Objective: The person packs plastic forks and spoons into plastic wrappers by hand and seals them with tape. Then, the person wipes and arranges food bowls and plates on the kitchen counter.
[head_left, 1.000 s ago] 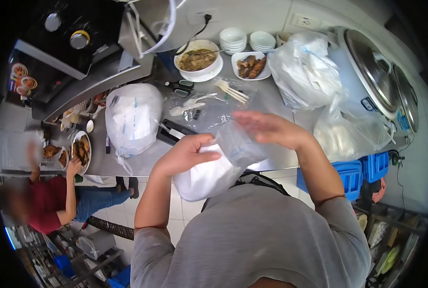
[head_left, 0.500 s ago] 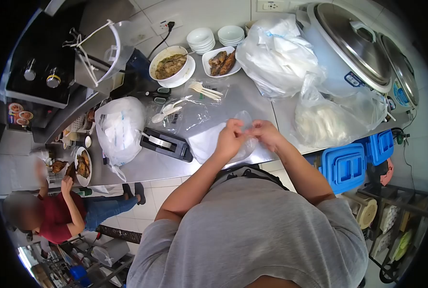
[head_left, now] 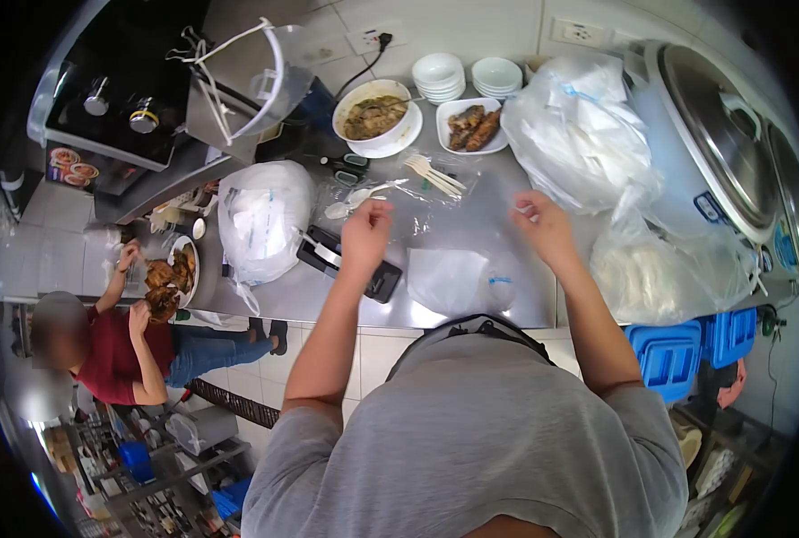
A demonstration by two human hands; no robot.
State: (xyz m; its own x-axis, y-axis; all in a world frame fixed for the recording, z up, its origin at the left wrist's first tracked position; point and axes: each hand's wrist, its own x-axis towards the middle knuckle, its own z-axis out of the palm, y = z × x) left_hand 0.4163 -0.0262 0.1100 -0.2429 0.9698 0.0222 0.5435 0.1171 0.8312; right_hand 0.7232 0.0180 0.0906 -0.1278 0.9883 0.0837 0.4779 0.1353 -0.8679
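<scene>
My left hand (head_left: 366, 238) is raised over the counter by the black tape dispenser (head_left: 386, 282) and white plastic spoons (head_left: 356, 199). Its fingers are loosely bent and I see nothing in them. Opposite it, my right hand (head_left: 546, 231) hovers near the large white plastic bag (head_left: 574, 125), fingers apart and holding nothing visible. Flat on the steel counter, between and below both hands, lies a clear plastic bag (head_left: 449, 276) with a small blue mark at its right end. A bundle of light-coloured plastic utensils (head_left: 435, 175) rests on clear wrapping beyond.
Along the back stand a bowl of stew (head_left: 374, 117), fried fish in a dish (head_left: 476, 128) and stacked bowls (head_left: 438, 76). A white bag (head_left: 265, 220) sits left, a bag with pale contents (head_left: 655, 273) right. A co-worker (head_left: 121, 354) handles browned food at left.
My hands have let go of the clear bag and moved apart, the left to the left, the right to the right. The bag now lies flat. The view has shifted.
</scene>
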